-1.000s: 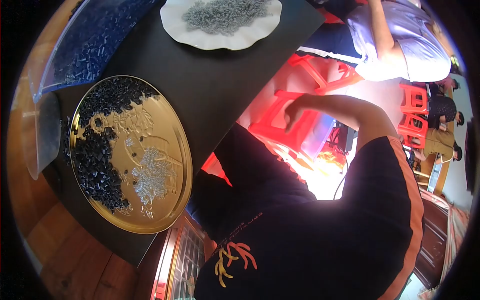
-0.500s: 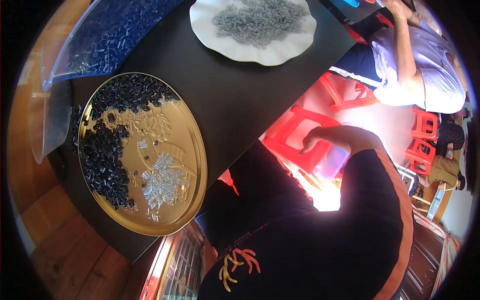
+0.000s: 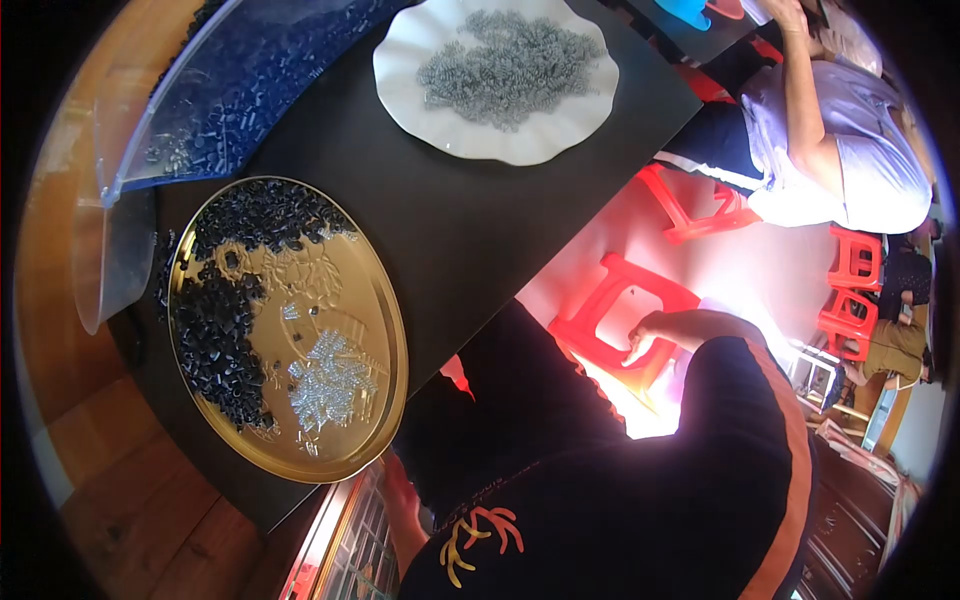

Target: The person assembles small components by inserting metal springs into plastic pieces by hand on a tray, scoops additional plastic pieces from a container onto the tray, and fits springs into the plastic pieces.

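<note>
Over a red stool, my right hand (image 3: pixel 645 338) hangs beside my leg, its visible fingers loosely extended and nothing seen in them. My left hand (image 3: pixel 402 497) shows partly between the table edge and my shirt, its fingers too hidden to read. Nearest to it is a round gold tray (image 3: pixel 385 440) on the dark table (image 3: pixel 450 240). Black small pieces (image 3: pixel 215 350) lie along one side of the tray, and clear small pieces (image 3: pixel 330 380) form a pile on its bare part. A white wavy-edged plate (image 3: pixel 400 95) holds a heap of greyish clear pieces (image 3: pixel 510 70).
A blue translucent bin (image 3: pixel 260 90) with many small pieces stands at the upper left, near a clear plastic container (image 3: pixel 115 260). Red stools (image 3: pixel 625 285) stand beside the table. A person in a light shirt (image 3: pixel 810 150) sits at the upper right, with other people farther off.
The view has shifted, bringing more of the plate and bin into sight. My left hand has appeared by the table edge. My right hand has moved slightly toward my body.
</note>
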`<action>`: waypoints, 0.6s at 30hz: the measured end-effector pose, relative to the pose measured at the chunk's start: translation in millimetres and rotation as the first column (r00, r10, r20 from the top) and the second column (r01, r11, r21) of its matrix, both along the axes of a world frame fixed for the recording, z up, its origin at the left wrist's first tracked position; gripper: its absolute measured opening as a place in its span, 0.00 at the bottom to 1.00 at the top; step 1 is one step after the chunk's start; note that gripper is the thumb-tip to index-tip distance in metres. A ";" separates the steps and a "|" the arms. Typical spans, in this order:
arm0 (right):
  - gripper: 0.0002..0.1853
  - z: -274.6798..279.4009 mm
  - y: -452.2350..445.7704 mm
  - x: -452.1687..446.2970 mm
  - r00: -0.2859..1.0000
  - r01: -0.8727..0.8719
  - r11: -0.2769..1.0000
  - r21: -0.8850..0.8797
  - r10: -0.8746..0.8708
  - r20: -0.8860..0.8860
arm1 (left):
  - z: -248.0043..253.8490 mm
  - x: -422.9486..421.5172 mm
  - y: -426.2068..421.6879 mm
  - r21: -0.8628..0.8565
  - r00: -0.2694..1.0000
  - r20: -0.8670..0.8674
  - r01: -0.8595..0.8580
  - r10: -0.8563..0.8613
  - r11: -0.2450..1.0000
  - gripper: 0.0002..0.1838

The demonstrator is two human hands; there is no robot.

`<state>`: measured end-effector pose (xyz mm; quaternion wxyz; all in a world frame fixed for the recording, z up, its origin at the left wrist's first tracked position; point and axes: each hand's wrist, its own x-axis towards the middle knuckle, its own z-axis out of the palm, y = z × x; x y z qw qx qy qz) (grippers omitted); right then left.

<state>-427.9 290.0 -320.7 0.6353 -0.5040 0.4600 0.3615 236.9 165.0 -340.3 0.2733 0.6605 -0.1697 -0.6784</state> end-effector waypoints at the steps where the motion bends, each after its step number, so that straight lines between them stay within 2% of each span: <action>1: 0.40 3.4 -0.2 1.9 1.000 -0.012 0.999 -0.037 0.012 0.001 | 12.6 4.2 -7.9 -0.028 0.994 -0.064 -0.094 0.092 0.995 0.22; 3: 0.40 8.4 -5.9 10.9 0.999 -0.039 0.990 -0.133 0.039 -0.003 | 55.9 -1.7 -33.4 -0.066 0.944 -0.205 -0.279 0.260 0.958 0.26; 5: 0.39 9.3 -17.6 1.1 0.999 -0.047 0.959 -0.281 0.042 -0.023 | 91.7 -5.2 -62.3 -0.102 0.829 -0.379 -0.479 0.411 0.872 0.26; 6: 0.39 9.1 -28.5 -6.4 1.000 -0.009 0.937 -0.349 0.002 -0.021 | 96.5 10.4 -78.9 0.073 0.549 -0.676 -0.613 0.491 0.786 0.27; 8: 0.38 4.9 -55.5 -24.3 0.978 0.207 0.880 -0.428 -0.189 0.085 | 131.0 -14.2 -99.6 -0.042 0.469 -0.763 -0.723 0.445 0.690 0.28; 9: 0.35 3.4 -75.4 -38.3 0.780 0.618 0.745 -0.252 -0.541 0.315 | 164.6 -52.0 -114.5 -0.366 0.714 -0.561 -0.667 0.418 0.649 0.27; 10: 0.31 3.5 -96.2 -51.9 0.422 0.871 0.490 0.039 -0.786 0.451 | 170.6 -56.7 -121.0 -0.451 0.756 -0.556 -0.625 0.347 0.637 0.29; 11: 0.28 6.3 -118.3 -67.3 -0.023 0.927 0.146 0.345 -0.897 0.442 | 175.1 -54.7 -128.7 -0.534 0.794 -0.542 -0.579 0.276 0.616 0.31; 12: 0.43 57.4 -144.2 -70.3 -0.264 0.872 0.074 0.484 -0.763 0.591 | 177.3 -52.0 -133.3 -0.615 0.830 -0.518 -0.530 0.208 0.584 0.34; 14: 0.52 100.3 -173.0 -80.1 -0.516 0.795 0.088 0.600 -0.421 0.746 | 178.1 -48.2 -133.0 -0.622 0.842 -0.501 -0.510 0.199 0.594 0.33; 15: 0.57 114.8 -181.2 -88.6 -0.523 0.819 0.045 0.572 -0.352 0.776 | 179.1 -48.1 -132.6 -0.627 0.849 -0.490 -0.500 0.196 0.598 0.32; 17: 0.50 149.4 -193.0 -89.0 -0.646 0.752 -0.027 0.658 -0.224 0.729 | 196.0 -63.3 -130.8 -0.664 0.857 -0.465 -0.503 0.221 0.553 0.31; 18: 0.46 161.1 -196.2 -86.6 -0.643 0.765 -0.166 0.622 -0.252 0.723 | 205.3 -70.0 -130.8 -0.681 0.860 -0.451 -0.505 0.240 0.531 0.31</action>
